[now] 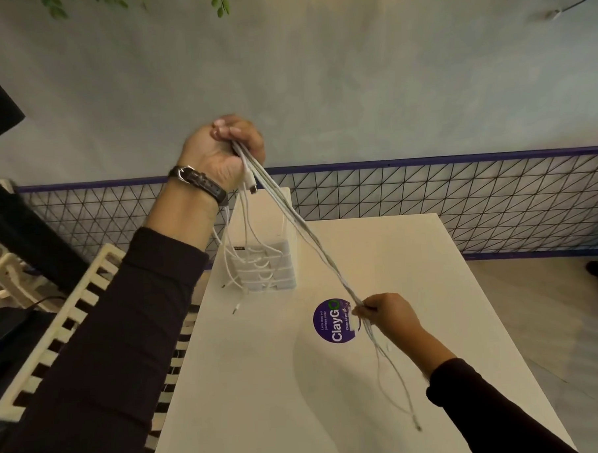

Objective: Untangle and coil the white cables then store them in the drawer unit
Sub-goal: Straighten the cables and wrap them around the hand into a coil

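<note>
Left hand point(224, 150), raised high, is closed in a fist-like grip on the bundle of thin white cables point(301, 226). The bundle is stretched taut, down and rightward, above the white desk point(412, 255), past the small white plastic drawer unit point(278, 261). Right hand point(385, 313), lower, is pinched shut on the strands; loose ends hang below it.

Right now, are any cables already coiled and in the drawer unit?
No: the white cables hang uncoiled between the left hand and right hand, above the table, with the drawer unit shut.
</note>
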{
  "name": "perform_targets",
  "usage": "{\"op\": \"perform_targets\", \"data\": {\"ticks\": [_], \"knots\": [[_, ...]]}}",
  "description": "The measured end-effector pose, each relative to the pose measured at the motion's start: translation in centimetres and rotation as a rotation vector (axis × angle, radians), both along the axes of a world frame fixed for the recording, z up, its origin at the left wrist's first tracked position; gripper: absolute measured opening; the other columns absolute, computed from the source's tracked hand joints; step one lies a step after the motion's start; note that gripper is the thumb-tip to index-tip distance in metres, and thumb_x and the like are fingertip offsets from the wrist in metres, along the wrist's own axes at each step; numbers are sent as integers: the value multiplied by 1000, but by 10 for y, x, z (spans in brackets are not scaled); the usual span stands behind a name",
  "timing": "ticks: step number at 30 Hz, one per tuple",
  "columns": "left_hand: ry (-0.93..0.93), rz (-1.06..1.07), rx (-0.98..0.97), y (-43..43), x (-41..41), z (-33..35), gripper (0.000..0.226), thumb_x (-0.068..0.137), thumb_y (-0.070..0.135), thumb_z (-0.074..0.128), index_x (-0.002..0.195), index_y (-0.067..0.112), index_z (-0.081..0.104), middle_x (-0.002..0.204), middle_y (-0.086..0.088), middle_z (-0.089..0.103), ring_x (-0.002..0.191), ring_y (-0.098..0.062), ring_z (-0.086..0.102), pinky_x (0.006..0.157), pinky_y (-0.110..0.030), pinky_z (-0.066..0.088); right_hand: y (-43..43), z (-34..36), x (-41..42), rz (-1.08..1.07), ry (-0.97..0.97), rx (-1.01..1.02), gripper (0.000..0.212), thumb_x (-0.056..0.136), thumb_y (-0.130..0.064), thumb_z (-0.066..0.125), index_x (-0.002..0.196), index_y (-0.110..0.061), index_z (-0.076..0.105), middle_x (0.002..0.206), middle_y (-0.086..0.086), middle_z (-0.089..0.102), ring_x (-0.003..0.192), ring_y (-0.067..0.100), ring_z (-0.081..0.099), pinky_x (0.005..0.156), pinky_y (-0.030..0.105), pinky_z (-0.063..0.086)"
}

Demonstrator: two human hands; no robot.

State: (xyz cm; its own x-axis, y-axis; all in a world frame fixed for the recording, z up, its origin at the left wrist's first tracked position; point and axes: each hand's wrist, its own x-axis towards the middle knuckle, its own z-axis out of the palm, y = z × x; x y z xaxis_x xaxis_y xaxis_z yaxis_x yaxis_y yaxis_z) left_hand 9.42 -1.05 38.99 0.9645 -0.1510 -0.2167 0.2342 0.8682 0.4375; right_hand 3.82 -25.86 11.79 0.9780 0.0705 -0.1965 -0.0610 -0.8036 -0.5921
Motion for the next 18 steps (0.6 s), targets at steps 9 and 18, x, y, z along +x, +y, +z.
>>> {"op": "perform_targets", "data": {"ticks": [9,18], "knots": [[-14,-477,74,-19,-33,-81,39,82,15,54,44,12,45,38,9,27,28,-6,36,34,-14,41,33,63,-40,69,111,911,28,98,-21,43,101,-8,68,98,9,74,95,24,69,83,26,53],[-7,-793,532,-50,-77,-153,61,94,28,28,35,17,36,27,9,26,24,-1,26,33,-7,28,76,107,-36,-4,706,1424,62,90,-60,32,96,-8,65,99,9,73,92,20,68,84,35,51]]}}
